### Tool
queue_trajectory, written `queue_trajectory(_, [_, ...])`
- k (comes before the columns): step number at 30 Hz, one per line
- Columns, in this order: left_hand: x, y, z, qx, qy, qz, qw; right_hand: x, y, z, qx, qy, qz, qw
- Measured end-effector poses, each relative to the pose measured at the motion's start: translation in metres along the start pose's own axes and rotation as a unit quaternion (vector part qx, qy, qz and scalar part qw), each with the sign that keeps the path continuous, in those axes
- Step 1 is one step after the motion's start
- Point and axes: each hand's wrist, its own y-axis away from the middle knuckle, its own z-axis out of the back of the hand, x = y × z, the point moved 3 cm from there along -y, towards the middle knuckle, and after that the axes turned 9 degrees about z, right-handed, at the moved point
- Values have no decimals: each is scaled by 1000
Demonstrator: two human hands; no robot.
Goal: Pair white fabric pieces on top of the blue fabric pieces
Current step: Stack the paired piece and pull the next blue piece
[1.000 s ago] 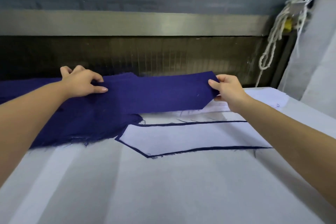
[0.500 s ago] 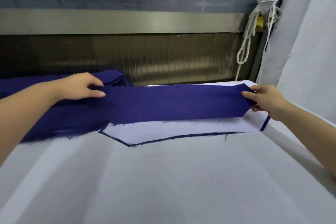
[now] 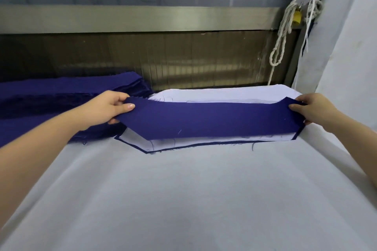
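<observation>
Both hands pinch one blue fabric piece (image 3: pixel 214 120), left hand (image 3: pixel 108 108) at its left end, right hand (image 3: pixel 312 109) at its right. It hangs stretched over a white piece (image 3: pixel 204 141) lying on the pale surface (image 3: pixel 183 199)

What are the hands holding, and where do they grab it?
Both hold one blue strip by its ends: the left hand pinches the left end, the right hand the right end.
</observation>
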Motion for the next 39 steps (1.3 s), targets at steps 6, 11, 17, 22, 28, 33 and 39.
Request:
queue_trajectory(6, [12,9,-14,32,31,25,999,-5,1,0,12,29,16,999])
queue_trajectory(11, [18,11,-16,29,-41,44,998,-9,0,-2,15,59,36,997])
queue_trajectory(17, [18,14,-21,17,-59,31,998,-10,2,-7,-2,88,49,995])
queue_trajectory(22, [15,16,-27,-23,-145,-8,989,-11,2,-9,2,94,49,994])
queue_trajectory(28, [16,14,-29,-66,-177,-27,982,-12,2,-7,5,86,39,996])
queue_trajectory(33, [18,14,-30,-75,-186,-32,979,-12,2,-6,9,75,31,997])
queue_trajectory(39, [20,11,-31,-72,-199,-27,977,-10,4,-3,22,75,32,996])
